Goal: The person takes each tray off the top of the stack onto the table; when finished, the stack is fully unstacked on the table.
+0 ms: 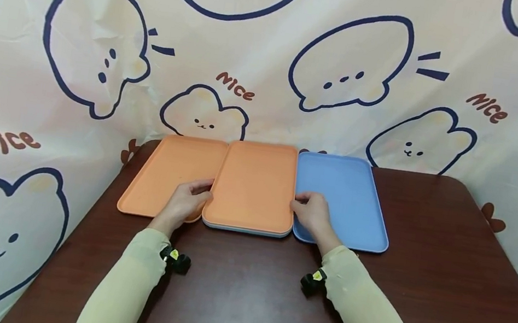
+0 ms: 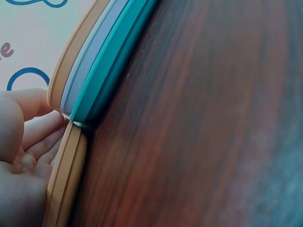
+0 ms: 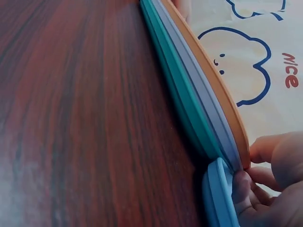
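An orange tray point(image 1: 256, 183) lies on top of a stack in the middle of the table. Below it, the left wrist view shows a lavender tray point(image 2: 90, 71) and a green tray point(image 2: 106, 71). My left hand point(image 1: 183, 203) grips the top tray's left edge, its fingertips at the rim. On the opposite edge my right hand point(image 1: 315, 214) holds the same tray between thumb and fingers. Another orange tray point(image 1: 167, 176) lies flat under my left hand, while a blue tray point(image 1: 357, 208) lies under my right. The hands partly hide both side trays.
The dark brown wooden table point(image 1: 240, 291) stretches out in front of the trays and to their right. A curtain point(image 1: 273, 58) printed with cartoon bears hangs behind the table and along its sides.
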### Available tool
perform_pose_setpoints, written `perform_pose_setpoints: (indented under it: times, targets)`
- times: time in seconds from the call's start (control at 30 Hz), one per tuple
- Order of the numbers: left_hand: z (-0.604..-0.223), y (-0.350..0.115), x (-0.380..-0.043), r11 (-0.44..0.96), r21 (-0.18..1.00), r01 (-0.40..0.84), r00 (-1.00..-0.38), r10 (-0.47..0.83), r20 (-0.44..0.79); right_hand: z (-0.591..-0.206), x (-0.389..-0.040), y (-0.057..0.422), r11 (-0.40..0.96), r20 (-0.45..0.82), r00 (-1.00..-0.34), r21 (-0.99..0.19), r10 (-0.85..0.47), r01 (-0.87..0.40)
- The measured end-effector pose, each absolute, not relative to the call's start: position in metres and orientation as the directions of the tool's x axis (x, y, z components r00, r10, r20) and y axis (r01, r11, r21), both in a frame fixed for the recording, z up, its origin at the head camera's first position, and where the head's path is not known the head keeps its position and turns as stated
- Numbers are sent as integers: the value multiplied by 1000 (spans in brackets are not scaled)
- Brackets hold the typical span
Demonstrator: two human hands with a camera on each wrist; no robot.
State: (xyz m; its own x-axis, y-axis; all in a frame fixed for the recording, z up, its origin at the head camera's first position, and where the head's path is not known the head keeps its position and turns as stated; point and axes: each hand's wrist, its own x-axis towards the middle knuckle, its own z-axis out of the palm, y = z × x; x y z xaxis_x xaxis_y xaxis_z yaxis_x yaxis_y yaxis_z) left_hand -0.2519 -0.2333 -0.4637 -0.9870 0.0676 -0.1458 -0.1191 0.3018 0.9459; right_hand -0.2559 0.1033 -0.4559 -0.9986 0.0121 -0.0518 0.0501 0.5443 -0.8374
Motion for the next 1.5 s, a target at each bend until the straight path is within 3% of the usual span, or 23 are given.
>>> perform_pose_setpoints:
  times: [0.33, 0.83, 1.17, 1.5]
  targets:
    - [-469, -227, -256, 347, 932, -107, -991, 38, -128, -454, -253, 105, 582, 3, -999, -813, 50, 27]
    - [-467, -226, -258, 311, 946, -91, -990, 77, -121, -453, -250, 126, 365, -7, -971, -926, 237, 95]
    - [-465, -229, -258, 323, 937, -132, -986, 53, -157, -439, -239, 178, 361, 20, -967, -930, 253, 75]
    - [-464, -232, -256, 337, 930, -147, -984, 47, -172, -421, -224, 258, 310, -91, -925, -926, 370, 216]
